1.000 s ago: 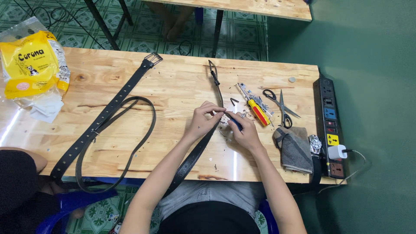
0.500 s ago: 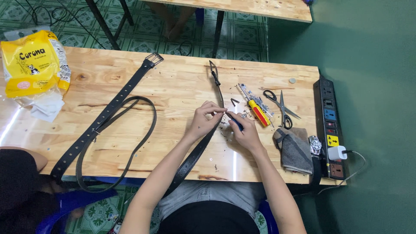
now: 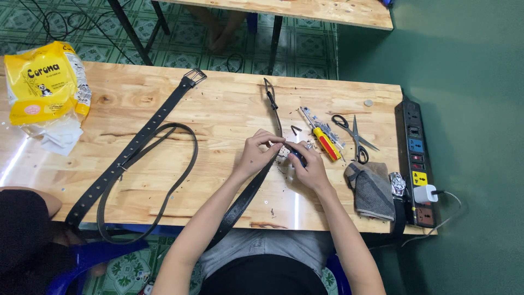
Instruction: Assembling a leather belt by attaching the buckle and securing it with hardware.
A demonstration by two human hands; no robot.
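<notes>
Black belt (image 3: 256, 183) runs from 12 o'clock on the wooden surface (image 3: 218, 114) down past the near edge at 6 o'clock; both hands are on it at mid-length. Left hand (image 3: 255, 154) is curled, fingertips pinching at the strap edge. Right hand (image 3: 308, 166) is closed around a small dark-handled tool, tip hidden against the strap, so I can't tell exactly what it is. Judgement: mid-step on hardware or hole work at that spot. Next move calls for a steady pinch from the left hand to keep the strap flat, plus controlled pressure from the right; a slip would put the tip toward the left fingers.

At 3 o'clock of the hands: red-and-yellow screwdriver (image 3: 326, 145), scissors (image 3: 355, 136), grey cloth (image 3: 372, 188), then a power strip (image 3: 415, 164) along the edge. At 9 o'clock: a second, looped black belt (image 3: 136, 158). At 10 o'clock: yellow packet (image 3: 46, 82).
</notes>
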